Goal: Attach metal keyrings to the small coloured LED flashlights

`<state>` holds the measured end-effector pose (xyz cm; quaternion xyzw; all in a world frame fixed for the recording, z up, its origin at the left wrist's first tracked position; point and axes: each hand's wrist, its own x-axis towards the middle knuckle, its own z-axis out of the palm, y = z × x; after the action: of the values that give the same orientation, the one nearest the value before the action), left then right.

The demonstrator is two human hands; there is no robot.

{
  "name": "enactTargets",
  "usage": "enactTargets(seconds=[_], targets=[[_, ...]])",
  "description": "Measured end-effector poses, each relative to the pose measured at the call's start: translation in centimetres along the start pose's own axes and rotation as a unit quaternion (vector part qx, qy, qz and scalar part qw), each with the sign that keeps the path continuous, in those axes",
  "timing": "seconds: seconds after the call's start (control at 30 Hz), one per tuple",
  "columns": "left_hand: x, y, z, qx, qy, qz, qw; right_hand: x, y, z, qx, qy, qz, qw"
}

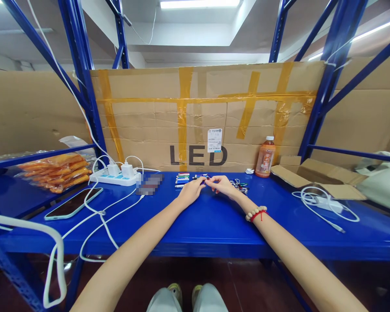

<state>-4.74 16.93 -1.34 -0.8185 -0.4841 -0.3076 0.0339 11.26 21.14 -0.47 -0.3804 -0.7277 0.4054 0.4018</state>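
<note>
My left hand (191,193) and my right hand (221,185) meet over the middle of the blue shelf top, fingertips pinched together. Whatever small item lies between them is too hidden to name. Just left of my left hand, several slim, coloured, pen-like sticks (182,178) lie in a stack of rows. More small blue and silver pieces (199,176) lie right behind the fingertips. Beside my right hand sits a loose pile of small metallic and coloured pieces (241,186), partly covered by the wrist.
To the left are a white power strip (117,177), a phone (74,203), looping white cables (100,212) and bagged orange items (56,171). An orange drink bottle (265,158), an open cardboard box (318,175) and a coiled charger cable (328,203) stand right. Cardboard (143,125) walls the back.
</note>
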Motion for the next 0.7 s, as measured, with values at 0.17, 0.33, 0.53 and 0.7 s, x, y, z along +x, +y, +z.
enactTargets(seconds=[0.17,0.33,0.53,0.7], targets=[[0.04,0.14,-0.06,0.016,0.002,0.001,1.0,-0.03,0.09,-0.01,-0.004,-0.003,0.003,1.0],[-0.04,0.49,-0.35,0.038,-0.001,-0.004,0.999,-0.01,0.22,-0.04,0.0,-0.011,0.0,1.0],[0.04,0.26,-0.18,0.058,-0.009,-0.012,0.998,-0.09,0.2,0.01,-0.016,-0.015,0.003,1.0],[0.06,0.03,0.03,0.065,-0.017,-0.012,0.998,-0.24,0.04,-0.01,-0.02,-0.016,0.009,1.0]])
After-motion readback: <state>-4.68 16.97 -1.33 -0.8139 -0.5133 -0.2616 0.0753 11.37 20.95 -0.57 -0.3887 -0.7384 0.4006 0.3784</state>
